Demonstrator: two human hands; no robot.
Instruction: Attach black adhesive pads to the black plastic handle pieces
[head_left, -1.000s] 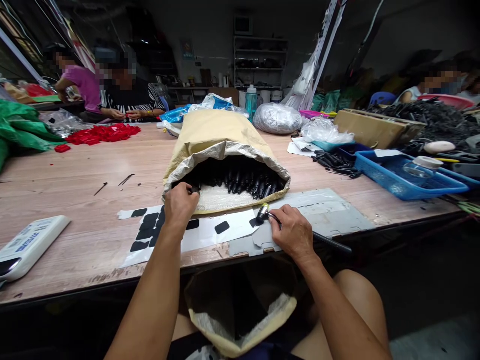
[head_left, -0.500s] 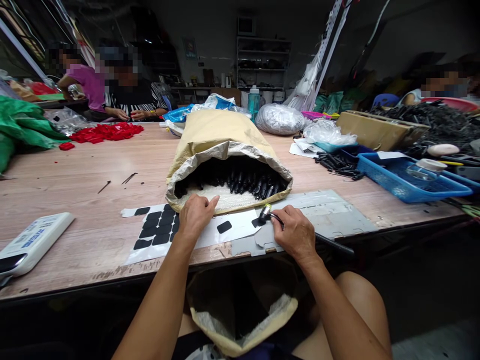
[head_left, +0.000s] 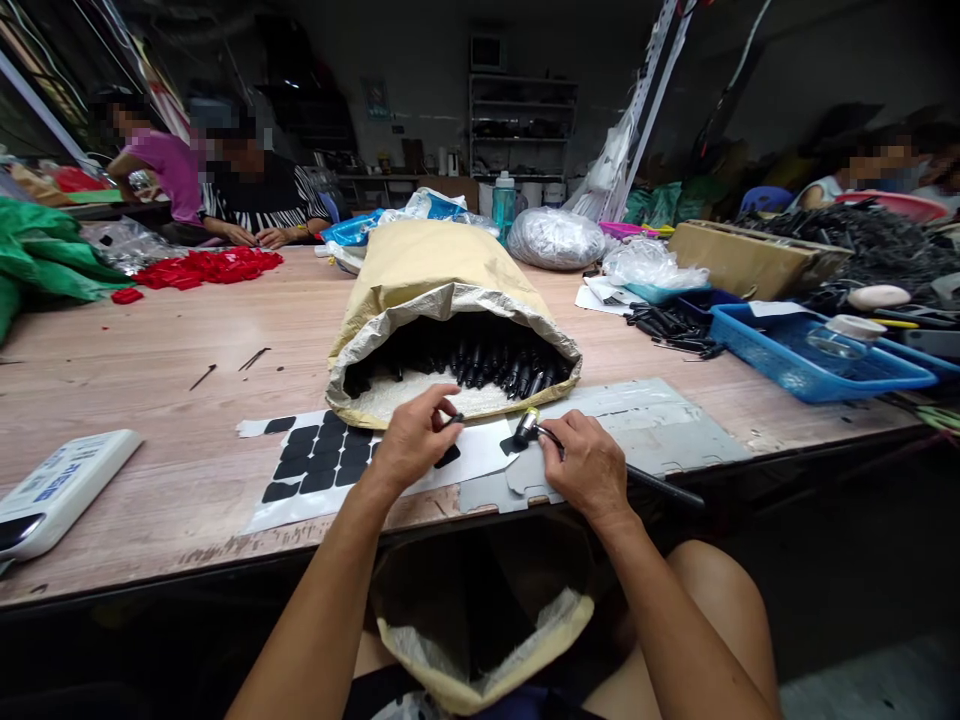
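My left hand (head_left: pixel 416 438) is closed in a pinch on a small dark piece (head_left: pixel 454 419), too small to name, in front of the sack's mouth. A small mallet (head_left: pixel 527 427) with a metal head and black and yellow faces is gripped in my right hand (head_left: pixel 589 458). Its black handle sticks out to the right past the hand. The head rests by a black patch (head_left: pixel 509 446) on a white backing sheet (head_left: pixel 480 443). Rows of rounded black patches (head_left: pixel 326 452) cover the sheet's left part, partly behind my left hand. Black tapered parts (head_left: pixel 480 365) fill the open tan sack (head_left: pixel 450 255).
A grey board (head_left: pixel 637 430) lies under the sheet's right end. A white boxy device (head_left: pixel 71 490) is at the left and a blue basket (head_left: pixel 795 365) at the right. Another open sack (head_left: pixel 480 690) hangs below the table edge. Co-workers sit across the table by red parts (head_left: pixel 206 266).
My left hand has lifted off the sheet and moved right, and a small dark piece now shows between its fingers. My right hand and the mallet have stayed nearly in place.
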